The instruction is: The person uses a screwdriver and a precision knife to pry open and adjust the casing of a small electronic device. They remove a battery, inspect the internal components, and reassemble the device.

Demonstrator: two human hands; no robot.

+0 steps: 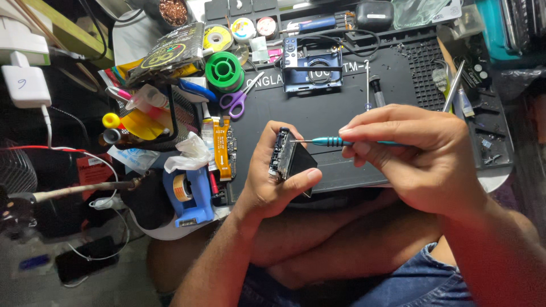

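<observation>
Screwdriver point(335, 141) horiz, tip pts left at device point(290, 159) | R hand point(409, 165) grips it | L hand point(273, 182) grips device

Black-and-yellow foil packet point(166, 57) atop the mesh organiser point(181, 111); dark phone screen point(86, 260) on the floor, lower left.

Setting: small electronics repair bench. Evidence: black silicone work mat point(341, 108) with parts tray grid, green solder spool point(224, 71), tape rolls, purple scissors point(239, 100), spare screwdriver point(368, 85), opened blue device frame point(313, 68) (clutter crowds the left side).
</observation>
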